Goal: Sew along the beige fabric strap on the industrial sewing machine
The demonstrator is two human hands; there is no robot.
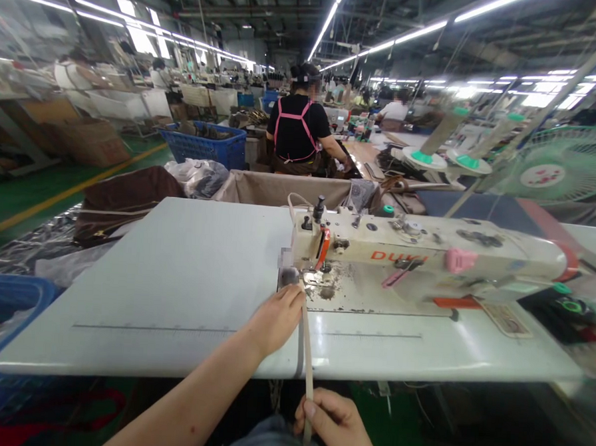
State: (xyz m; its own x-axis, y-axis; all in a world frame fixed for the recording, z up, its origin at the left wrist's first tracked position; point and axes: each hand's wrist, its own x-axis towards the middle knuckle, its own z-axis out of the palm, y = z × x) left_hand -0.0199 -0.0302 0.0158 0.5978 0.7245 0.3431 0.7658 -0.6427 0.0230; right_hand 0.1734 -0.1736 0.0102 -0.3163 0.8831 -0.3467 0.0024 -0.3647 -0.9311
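Observation:
A white sewing machine (426, 250) stands on the pale table. My left hand (280, 315) lies palm down just in front of its needle area, fingers bent over a narrow beige strip (307, 346); whether they grip it or only press it, I cannot tell. From there the strip runs toward me over the table's front edge. Below that edge my right hand (330, 421) pinches the strip between thumb and fingers. A darker grey band (300, 346) lies on the table beside the strip.
A ruler scale (152, 328) is marked along the table (176, 263). Blue baskets stand at the left (17, 288) and farther back (207, 145). A person (301, 120) sits ahead, back turned. A green fan (565, 164) and thread cones (437, 134) are at the right.

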